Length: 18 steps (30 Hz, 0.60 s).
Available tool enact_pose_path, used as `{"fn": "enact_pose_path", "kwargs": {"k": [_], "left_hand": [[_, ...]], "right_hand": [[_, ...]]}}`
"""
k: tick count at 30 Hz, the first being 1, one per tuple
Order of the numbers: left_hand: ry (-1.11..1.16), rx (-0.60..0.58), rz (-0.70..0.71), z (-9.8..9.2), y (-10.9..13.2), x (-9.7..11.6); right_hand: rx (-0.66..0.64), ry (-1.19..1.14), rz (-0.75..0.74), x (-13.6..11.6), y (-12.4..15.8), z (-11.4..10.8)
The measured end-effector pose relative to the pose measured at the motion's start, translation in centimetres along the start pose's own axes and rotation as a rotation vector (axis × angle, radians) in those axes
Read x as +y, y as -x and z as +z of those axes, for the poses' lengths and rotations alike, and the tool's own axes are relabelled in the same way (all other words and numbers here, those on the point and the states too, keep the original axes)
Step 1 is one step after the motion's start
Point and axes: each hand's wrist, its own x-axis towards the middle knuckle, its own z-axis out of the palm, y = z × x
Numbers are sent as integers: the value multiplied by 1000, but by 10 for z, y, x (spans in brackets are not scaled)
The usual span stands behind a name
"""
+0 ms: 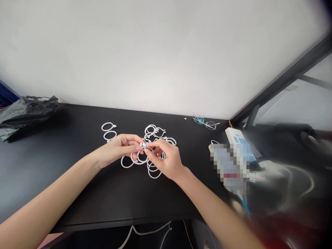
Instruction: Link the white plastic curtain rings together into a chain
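At the centre of the black desk [181, 197], pinches white rings [144, 145] with left hand [120, 148] and right hand [167, 155] close together, seemingly mid-work, with two loose rings [110, 131] at ten o'clock, ring pile [156, 130] spreading from twelve round to eight, any finished share impossible to tell

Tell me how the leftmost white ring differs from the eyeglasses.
The leftmost white ring is a single hoop, while the eyeglasses have two lenses in a thin frame. The ring lies just beyond the left hand; the eyeglasses lie off to the right, close to the wall. Both rest on the black desk, untouched.
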Motion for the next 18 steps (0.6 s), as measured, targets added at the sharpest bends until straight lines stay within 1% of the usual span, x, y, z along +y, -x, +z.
{"fn": "enact_pose_path", "kwargs": {"k": [3,6,11,18], "left_hand": [[45,6,-4,-1,0,-1],[51,-13,-2,0,0,-1],[-8,-14,13,4,1,1],[-10,-20,24,6,0,2]], "right_hand": [[17,8,23,1,0,1],[14,-13,40,3,1,3],[-17,-17,10,6,1,4],[11,13,-5,6,0,4]]}}
